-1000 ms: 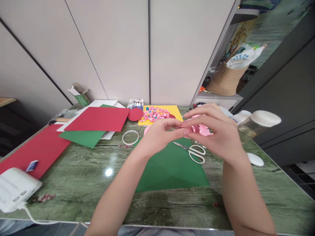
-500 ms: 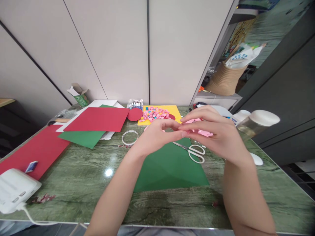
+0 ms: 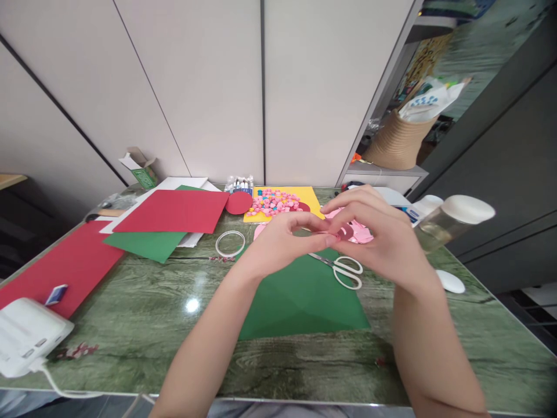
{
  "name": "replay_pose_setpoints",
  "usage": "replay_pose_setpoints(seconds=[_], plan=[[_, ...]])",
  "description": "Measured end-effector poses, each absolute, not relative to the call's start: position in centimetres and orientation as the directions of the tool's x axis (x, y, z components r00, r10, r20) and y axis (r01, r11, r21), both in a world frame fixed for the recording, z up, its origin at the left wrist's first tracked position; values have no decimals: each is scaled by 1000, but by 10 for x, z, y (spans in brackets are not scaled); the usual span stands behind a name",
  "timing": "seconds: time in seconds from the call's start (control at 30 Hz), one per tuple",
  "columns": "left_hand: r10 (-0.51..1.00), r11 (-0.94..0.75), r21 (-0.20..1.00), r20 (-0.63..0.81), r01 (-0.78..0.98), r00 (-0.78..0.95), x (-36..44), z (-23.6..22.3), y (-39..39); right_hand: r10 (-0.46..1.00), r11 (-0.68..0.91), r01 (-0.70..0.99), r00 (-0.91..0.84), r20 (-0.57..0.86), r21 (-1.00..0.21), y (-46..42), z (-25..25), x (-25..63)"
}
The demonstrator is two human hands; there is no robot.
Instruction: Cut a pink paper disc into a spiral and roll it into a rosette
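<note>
My left hand (image 3: 278,245) and my right hand (image 3: 379,244) meet above the green sheet (image 3: 304,305). Their thumbs and fingertips pinch a small pink piece (image 3: 335,235), mostly covered by the fingers; its exact kind is unclear. Just below them, white-handled scissors (image 3: 348,271) lie on the green sheet with their blades pointing left. Pink paper pieces (image 3: 362,233) show behind my right hand. Past my fingers, a yellow sheet (image 3: 310,194) bears a heap of small pink, yellow and blue pieces (image 3: 275,202).
Red sheets (image 3: 174,210), a red disc (image 3: 239,203) and a roll of tape (image 3: 230,244) lie to the left. A white power adapter (image 3: 32,337) sits at the near left. On the right stand a clear container with a white lid (image 3: 467,209) and a white oval object (image 3: 451,281).
The fingers of my right hand have curled in from a straighter pose, closing around the small pink piece. Both hands stay in nearly the same place.
</note>
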State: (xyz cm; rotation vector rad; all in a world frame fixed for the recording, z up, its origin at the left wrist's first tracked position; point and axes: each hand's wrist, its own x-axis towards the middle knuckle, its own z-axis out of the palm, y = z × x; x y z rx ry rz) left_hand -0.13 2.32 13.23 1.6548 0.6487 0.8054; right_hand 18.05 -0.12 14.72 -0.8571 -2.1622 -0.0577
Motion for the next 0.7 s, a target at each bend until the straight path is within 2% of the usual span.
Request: replay_pose_setpoints(seconds=[0.3,0.53,0.7], plan=[[796,-258,952,113,164,595,-8,135,26,532,812,534,-509,677,-236,-3,151,190],[726,-299,920,48,252,686,-14,138,26,531,843,475,-660,532,-251,-2,149,190],[783,-287,931,91,227,615,-11,137,26,537,818,529,-565,627,-224,0,148,188]])
